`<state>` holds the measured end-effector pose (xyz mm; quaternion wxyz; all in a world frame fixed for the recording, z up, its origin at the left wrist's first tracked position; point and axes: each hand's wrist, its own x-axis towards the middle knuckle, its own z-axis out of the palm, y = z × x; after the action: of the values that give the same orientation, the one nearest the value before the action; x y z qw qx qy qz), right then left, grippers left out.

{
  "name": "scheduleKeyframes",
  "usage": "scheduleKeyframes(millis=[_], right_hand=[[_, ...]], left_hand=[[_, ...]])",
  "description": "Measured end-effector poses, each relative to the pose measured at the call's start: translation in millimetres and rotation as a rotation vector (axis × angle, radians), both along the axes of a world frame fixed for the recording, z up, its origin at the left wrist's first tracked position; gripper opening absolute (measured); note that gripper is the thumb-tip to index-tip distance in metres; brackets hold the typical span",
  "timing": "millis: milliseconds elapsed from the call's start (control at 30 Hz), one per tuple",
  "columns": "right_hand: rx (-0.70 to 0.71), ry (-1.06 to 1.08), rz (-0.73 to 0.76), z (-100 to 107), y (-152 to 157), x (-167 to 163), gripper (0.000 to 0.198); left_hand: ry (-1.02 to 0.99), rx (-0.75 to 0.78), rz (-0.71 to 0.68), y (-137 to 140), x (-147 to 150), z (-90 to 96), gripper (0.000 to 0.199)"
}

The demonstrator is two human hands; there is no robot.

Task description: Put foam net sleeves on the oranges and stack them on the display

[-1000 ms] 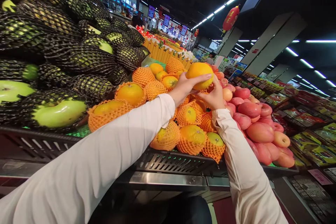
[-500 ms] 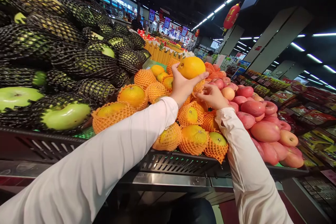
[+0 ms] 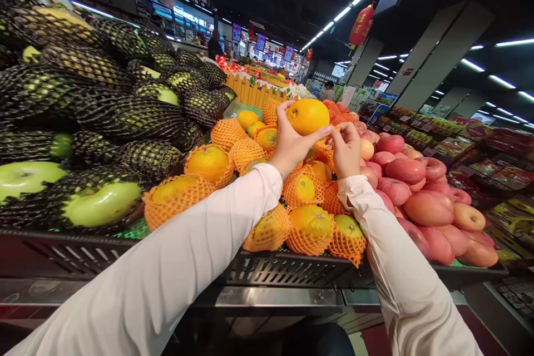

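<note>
My left hand (image 3: 287,142) is wrapped round a bare orange (image 3: 309,117), raised above the pile, its thumb along the fruit's lower right side. Close by on the right, my right hand (image 3: 347,149) has its fingertips pinched together against the tip of my left thumb. Whether anything small sits in that pinch is hidden. Under both hands lie several oranges in orange foam nets, such as one netted orange (image 3: 309,225) at the front of the black crate (image 3: 287,270).
Green melon-like fruits in black nets (image 3: 137,117) are heaped on the left. Pink apples (image 3: 429,206) are piled on the right. A metal ledge (image 3: 275,296) runs along the front. Packaged goods (image 3: 450,150) fill shelves beyond, and a person (image 3: 214,44) is far back.
My right hand has risen from beside the netted oranges, and its fingertips now meet my left thumb. The held orange stays in my left hand, and the view has shifted slightly.
</note>
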<state>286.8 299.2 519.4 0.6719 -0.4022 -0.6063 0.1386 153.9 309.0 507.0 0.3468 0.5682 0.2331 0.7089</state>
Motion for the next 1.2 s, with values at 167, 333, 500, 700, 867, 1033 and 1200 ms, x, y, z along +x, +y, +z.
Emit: scheduleKeyframes(millis=[167,333,500,700,867,1033,1200], right_hand=[[0.008,0.119,-0.079,2,9,8,0.039],[0.207,-0.055,-0.279,7,4,11,0.026],[0.148,-0.217,-0.404,6,3,21,0.021],[0.206,-0.447,-0.396,4,3,29,0.018],[0.109,-0.568,-0.201,2,2,23,0.038],[0.119,-0.555,-0.313,6,-5,17,0.02],[0.135,-0.626,-0.384,8,-4,24,0.039]], left_hand=[[0.187,0.19,0.111,-10,-4,2.9,0.087],[0.274,0.102,0.199,-22,-9,7.6,0.077],[0.095,-0.095,0.045,-20,-7,7.5,0.073],[-0.212,-0.252,-0.229,-20,-6,14.6,0.066],[-0.381,-0.445,-0.335,-29,-11,23.0,0.046],[-0.542,-0.488,-0.338,-23,-14,21.4,0.049],[-0.665,-0.519,-0.375,-15,-14,18.4,0.044]])
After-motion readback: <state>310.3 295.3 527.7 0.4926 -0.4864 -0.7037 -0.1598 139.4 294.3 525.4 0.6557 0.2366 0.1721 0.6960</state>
